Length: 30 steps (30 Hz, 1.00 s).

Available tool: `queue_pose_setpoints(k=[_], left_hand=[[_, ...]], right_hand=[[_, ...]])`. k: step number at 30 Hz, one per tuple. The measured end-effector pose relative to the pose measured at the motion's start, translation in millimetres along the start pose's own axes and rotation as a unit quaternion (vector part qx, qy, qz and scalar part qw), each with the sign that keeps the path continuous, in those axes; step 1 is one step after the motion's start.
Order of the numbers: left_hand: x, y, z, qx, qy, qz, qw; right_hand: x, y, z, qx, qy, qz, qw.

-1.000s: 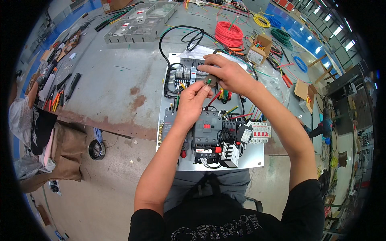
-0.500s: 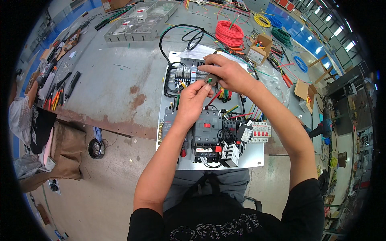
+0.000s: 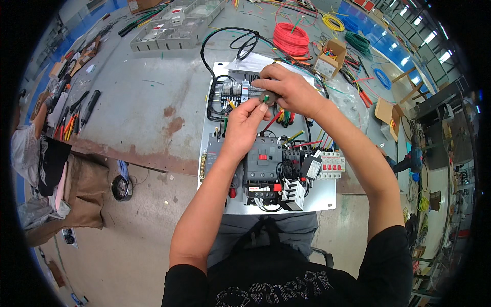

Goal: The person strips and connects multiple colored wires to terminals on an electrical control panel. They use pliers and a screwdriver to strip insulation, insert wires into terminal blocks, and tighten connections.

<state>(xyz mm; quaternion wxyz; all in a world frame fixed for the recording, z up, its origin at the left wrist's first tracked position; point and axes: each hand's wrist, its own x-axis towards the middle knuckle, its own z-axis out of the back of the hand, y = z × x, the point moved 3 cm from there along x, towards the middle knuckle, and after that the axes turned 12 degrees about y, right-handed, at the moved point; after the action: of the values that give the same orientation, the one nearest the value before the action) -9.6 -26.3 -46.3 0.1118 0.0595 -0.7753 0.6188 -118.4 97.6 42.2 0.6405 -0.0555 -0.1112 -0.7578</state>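
Observation:
Above the far half of a white mounting plate (image 3: pixel 323 203), my two hands meet. My left hand (image 3: pixel 244 122) is closed, thumb and finger pinching at a short green wire end (image 3: pixel 266 99). Closed as well, my right hand (image 3: pixel 292 91) grips a dark, rounded object (image 3: pixel 269 97) beside that wire end; its kind is partly hidden by the fingers. Under and around the hands, the plate carries small relays (image 3: pixel 232 92), a grey contactor (image 3: pixel 263 169) with a red part, and a row of breakers with red levers (image 3: pixel 332 165). Red and yellow-green wires stick up between them.
A black cable (image 3: pixel 207 51) loops behind the plate. Coils of red wire (image 3: pixel 291 40) and a cardboard box (image 3: pixel 330 59) lie at the far right. Grey plastic trays (image 3: pixel 176 33) stand at the far left; screwdrivers and pliers (image 3: pixel 90 108) lie near the left edge.
Both hands stay nearly in place, with only slight finger movement at the green wire end. The view shifts very slightly.

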Motion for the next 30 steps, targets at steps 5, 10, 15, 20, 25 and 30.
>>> queue_pose_setpoints(k=[5,10,15,20,25,30], left_hand=[[-0.8,-1.1,0.4,0.003,0.002,0.011,1.0],[-0.6,-1.6,-0.1,-0.007,-0.003,0.015,1.0],[-0.1,-0.2,-0.3,-0.009,0.001,0.011,1.0],[-0.7,-1.2,0.9,0.004,0.01,0.006,1.0],[-1.0,-2.1,0.4,0.0,0.009,0.01,1.0],[-0.9,-1.2,2.1,0.008,0.012,0.008,1.0]], right_hand=[[0.2,0.5,-0.2,-0.009,-0.001,-0.001,1.0],[0.4,0.6,-0.3,-0.003,-0.01,0.008,1.0],[-0.2,-1.6,-1.7,-0.004,-0.006,0.0,1.0],[-0.3,-0.4,-2.0,-0.009,-0.013,-0.003,1.0],[0.4,1.2,0.0,-0.008,-0.017,0.005,1.0],[1.3,0.1,-2.0,-0.006,-0.02,0.009,1.0]])
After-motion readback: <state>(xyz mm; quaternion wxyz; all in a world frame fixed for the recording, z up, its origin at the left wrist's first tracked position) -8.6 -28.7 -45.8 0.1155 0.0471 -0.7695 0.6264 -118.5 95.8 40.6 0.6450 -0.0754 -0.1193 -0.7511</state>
